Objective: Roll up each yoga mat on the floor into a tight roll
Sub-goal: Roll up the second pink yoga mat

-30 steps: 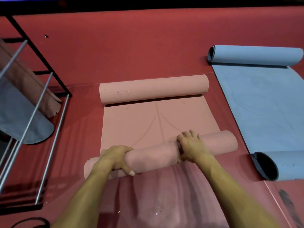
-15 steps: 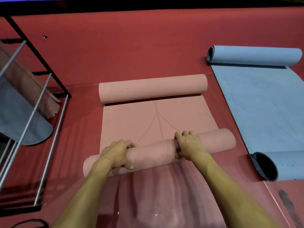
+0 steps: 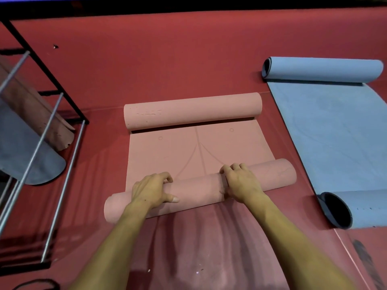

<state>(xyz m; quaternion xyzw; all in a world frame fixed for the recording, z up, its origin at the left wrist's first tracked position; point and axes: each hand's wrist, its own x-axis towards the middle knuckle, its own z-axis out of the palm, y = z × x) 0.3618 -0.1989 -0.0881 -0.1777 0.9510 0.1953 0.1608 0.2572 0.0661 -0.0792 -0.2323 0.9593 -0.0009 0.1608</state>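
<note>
Seen from above, a pink yoga mat (image 3: 188,151) lies on a red floor (image 3: 167,55), curled into a roll at both ends with a flat stretch between. The near roll (image 3: 199,189) sits slightly askew, its right end farther away. The left hand (image 3: 151,190) grips this roll, fingers curled over the top and thumb on the near side. The right hand (image 3: 240,183) grips it too, fingers hooked over the far edge. The flat part shows faint curved lines and two small circles. Embossed marks on the far roll (image 3: 192,110) are too faint to read. To the right lies a blue mat (image 3: 339,130), also curled at both ends. At left stands a metal rack (image 3: 52,130) holding draped mats.
</note>
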